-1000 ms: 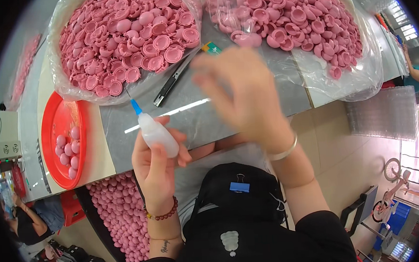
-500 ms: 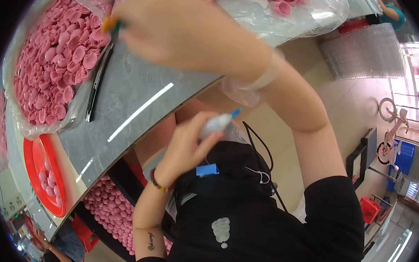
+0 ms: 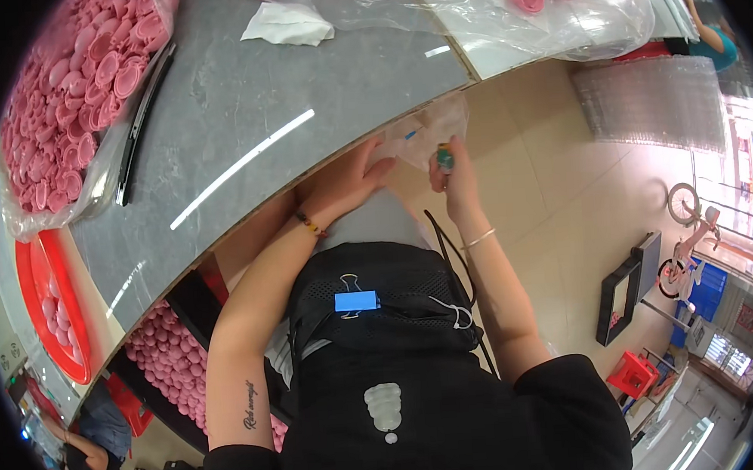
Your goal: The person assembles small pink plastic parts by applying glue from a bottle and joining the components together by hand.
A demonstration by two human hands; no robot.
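Observation:
My left hand [image 3: 354, 183] is just below the table's near edge, fingers stretched and thumb apart, with nothing visible in it. Beside its fingertips hangs a clear plastic bag [image 3: 445, 119]. A small blue tip [image 3: 412, 135] shows at the bag; the rest of that thing is hard to make out. To the right, my right hand [image 3: 461, 187] is closed around a small green item with an orange-yellow end [image 3: 445, 157], held upright close to the bag. Its lower part is hidden by my fingers.
On the grey table [image 3: 239, 97] lie a crumpled white cloth [image 3: 288, 23] and a long black-handled tool [image 3: 139, 129]. Pink cup-shaped parts [image 3: 83, 89] fill a bag at left. A red tray [image 3: 35, 290] holds pink balls; more pink balls [image 3: 168, 355] sit below the table.
My right hand has come down from over the table to the bag, still holding the green item. My left hand has moved up and opened, no longer gripping the whitish blue-tipped bottle.

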